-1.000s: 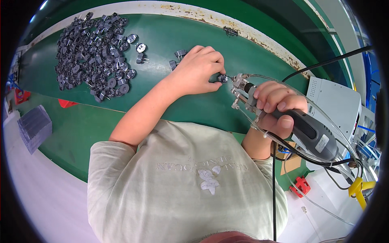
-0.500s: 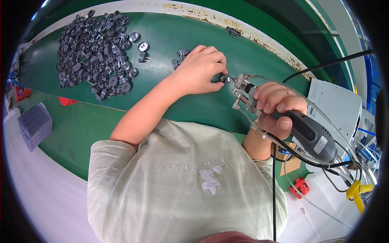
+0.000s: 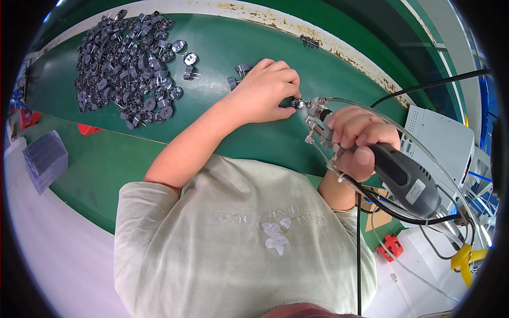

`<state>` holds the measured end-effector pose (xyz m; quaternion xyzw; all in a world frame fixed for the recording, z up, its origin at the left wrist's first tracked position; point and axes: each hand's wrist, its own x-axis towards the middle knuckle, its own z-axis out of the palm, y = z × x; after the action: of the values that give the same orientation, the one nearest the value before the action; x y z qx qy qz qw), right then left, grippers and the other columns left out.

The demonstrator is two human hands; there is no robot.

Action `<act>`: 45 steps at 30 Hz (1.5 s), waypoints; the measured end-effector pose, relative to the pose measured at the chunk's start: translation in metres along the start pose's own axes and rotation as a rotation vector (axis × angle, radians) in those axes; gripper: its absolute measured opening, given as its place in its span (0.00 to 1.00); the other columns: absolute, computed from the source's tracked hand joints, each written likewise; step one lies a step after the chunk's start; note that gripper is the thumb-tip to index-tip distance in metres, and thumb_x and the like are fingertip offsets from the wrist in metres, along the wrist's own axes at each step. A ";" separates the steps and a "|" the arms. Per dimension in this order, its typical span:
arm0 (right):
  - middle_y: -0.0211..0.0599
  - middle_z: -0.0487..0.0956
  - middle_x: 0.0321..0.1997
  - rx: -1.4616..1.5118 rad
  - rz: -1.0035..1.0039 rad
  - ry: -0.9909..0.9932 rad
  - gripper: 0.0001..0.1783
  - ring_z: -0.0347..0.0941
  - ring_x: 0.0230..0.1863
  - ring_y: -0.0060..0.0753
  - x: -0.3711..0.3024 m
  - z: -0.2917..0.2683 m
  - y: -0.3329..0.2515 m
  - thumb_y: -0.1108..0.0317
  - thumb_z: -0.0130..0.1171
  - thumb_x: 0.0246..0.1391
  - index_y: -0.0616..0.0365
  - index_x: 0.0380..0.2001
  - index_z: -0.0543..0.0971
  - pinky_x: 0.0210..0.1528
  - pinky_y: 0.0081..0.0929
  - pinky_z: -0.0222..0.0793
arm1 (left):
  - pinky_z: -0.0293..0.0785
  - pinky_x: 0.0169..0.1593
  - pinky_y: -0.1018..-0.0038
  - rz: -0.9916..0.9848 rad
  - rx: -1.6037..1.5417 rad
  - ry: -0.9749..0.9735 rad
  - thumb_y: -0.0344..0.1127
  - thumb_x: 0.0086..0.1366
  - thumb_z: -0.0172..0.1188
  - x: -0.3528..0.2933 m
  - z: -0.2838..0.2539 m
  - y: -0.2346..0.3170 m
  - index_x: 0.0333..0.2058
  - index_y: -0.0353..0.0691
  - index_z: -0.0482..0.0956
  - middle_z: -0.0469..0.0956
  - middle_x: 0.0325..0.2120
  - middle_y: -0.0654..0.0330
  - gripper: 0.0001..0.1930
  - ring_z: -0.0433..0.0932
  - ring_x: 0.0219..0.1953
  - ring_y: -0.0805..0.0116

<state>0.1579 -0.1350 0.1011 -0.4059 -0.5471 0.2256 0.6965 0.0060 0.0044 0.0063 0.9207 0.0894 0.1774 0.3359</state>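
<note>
My left hand (image 3: 268, 94) pinches a small round grey part (image 3: 298, 104) between thumb and fingertips, its shiny face turned toward the tool. In my right hand (image 3: 365, 139) is a grey electric screwdriver (image 3: 405, 177) with a metal nose piece (image 3: 318, 110) and clear tubing. The nose tip sits right at the held part; whether it touches cannot be seen clearly. Just beyond my left wrist lie two similar grey parts (image 3: 243, 69), partly hidden by the hand. All of this is over a green work surface (image 3: 254, 143).
A large heap of grey parts with metal pins (image 3: 127, 69) covers the left of the surface. Several loose ones (image 3: 190, 58) lie beside it. A rusty white ledge (image 3: 275, 18) runs along the back. At right stand a white box-shaped device (image 3: 440, 135) and a black cable (image 3: 429, 84).
The held part has shifted slightly right and turned, showing more of its shiny face. The screwdriver has tilted a little, its rear end moving slightly down. My left hand keeps its pinch.
</note>
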 end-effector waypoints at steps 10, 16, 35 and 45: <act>0.35 0.73 0.18 -0.058 0.063 0.062 0.15 0.70 0.19 0.34 0.000 0.004 0.004 0.66 0.66 0.63 0.57 0.28 0.70 0.29 0.41 0.77 | 0.67 0.59 0.64 -0.012 -0.013 -0.013 0.39 0.52 0.77 -0.001 0.001 -0.002 0.35 0.45 0.89 0.79 0.38 0.69 0.12 0.77 0.51 0.65; 0.37 0.76 0.22 0.140 0.027 0.092 0.14 0.74 0.23 0.34 -0.001 -0.003 0.006 0.74 0.71 0.58 0.60 0.33 0.72 0.32 0.40 0.78 | 0.67 0.58 0.65 -0.026 -0.022 -0.017 0.39 0.53 0.77 -0.001 0.001 -0.002 0.36 0.46 0.89 0.80 0.40 0.69 0.12 0.76 0.51 0.64; 0.35 0.75 0.23 0.124 0.032 -0.052 0.13 0.73 0.21 0.35 -0.005 -0.008 -0.008 0.61 0.63 0.64 0.56 0.37 0.72 0.30 0.43 0.77 | 0.67 0.59 0.64 -0.048 -0.052 -0.026 0.37 0.53 0.75 -0.002 -0.002 0.000 0.40 0.46 0.90 0.78 0.39 0.68 0.14 0.76 0.50 0.63; 0.34 0.74 0.23 0.100 0.035 -0.059 0.13 0.73 0.21 0.35 -0.006 -0.005 -0.009 0.61 0.64 0.64 0.56 0.36 0.71 0.31 0.44 0.77 | 0.67 0.60 0.64 -0.045 -0.051 -0.031 0.38 0.54 0.75 -0.002 -0.001 -0.003 0.40 0.46 0.90 0.78 0.40 0.67 0.14 0.76 0.51 0.63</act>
<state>0.1601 -0.1464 0.1045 -0.3732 -0.5480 0.2768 0.6955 0.0036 0.0067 0.0052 0.9122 0.1001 0.1578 0.3646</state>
